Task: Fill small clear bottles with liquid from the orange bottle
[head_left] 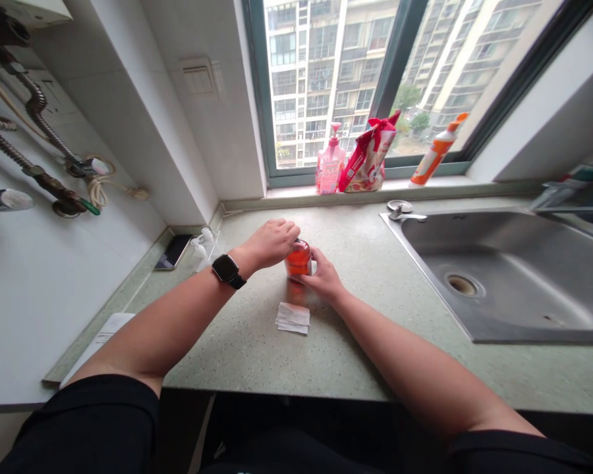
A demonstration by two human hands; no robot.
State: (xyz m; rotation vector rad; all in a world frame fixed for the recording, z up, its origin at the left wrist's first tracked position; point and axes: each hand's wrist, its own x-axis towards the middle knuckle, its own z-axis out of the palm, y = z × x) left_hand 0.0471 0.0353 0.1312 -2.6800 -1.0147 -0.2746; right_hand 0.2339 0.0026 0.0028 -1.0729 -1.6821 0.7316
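Note:
A clear jar of orange-red liquid (298,261) stands on the counter in front of me, with light glowing red through it onto the surface. My right hand (326,280) is wrapped round the jar's right side, thumb across the front. From the upper left my left hand (271,242), wearing a black watch at the wrist, curls its fingers over the top of the jar. What lies under those fingers is mostly hidden. Just in front of the jar lies a small folded white tissue (292,318), apart from both hands.
A steel sink (499,263) with a small tap is on the right. On the windowsill stand a pink pump bottle (330,164), a red bag (370,158) and an orange-white bottle (435,157). To the left lie a phone (173,252), small clear-white plastic items (201,249) and a white sheet (99,342).

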